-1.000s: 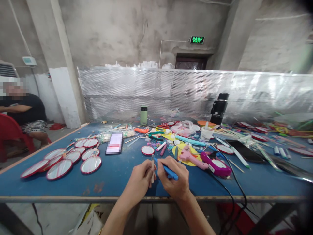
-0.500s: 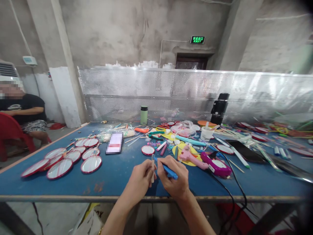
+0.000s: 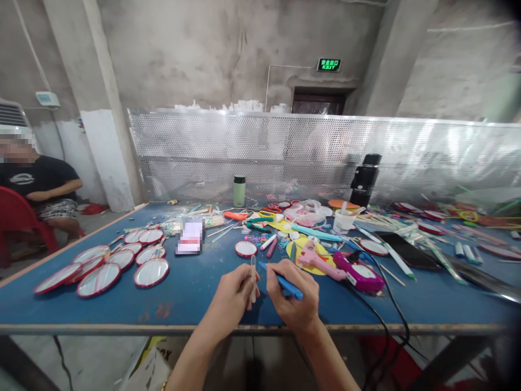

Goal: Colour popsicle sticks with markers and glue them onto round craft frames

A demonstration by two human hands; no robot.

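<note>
Near the table's front edge, my left hand [image 3: 236,288] pinches a flat wooden craft stick [image 3: 253,277] upright between thumb and fingers. My right hand [image 3: 295,296] is closed around a blue pen-like marker [image 3: 288,286], its tip pointing up and left toward the stick. A small gap separates the tip from the stick. Just beyond my hands lies a round, red-rimmed white disc [image 3: 246,249]. To the right of it are a white marker and a pink marker [image 3: 272,248]. A pink glue gun [image 3: 319,259] rests on a yellow piece behind my right hand.
Several red-rimmed discs [image 3: 99,279] overlap at the left, near a phone [image 3: 190,237]. A purple device [image 3: 359,272] with black cables sits right. Behind stand a green bottle [image 3: 240,191], a white cup [image 3: 344,221] and a black flask [image 3: 365,180]. A person [image 3: 40,179] sits far left.
My right hand has moved slightly right, drawing the blue marker's tip away from the craft stick. My left hand stays nearly in place. The seated person's arm has shifted.
</note>
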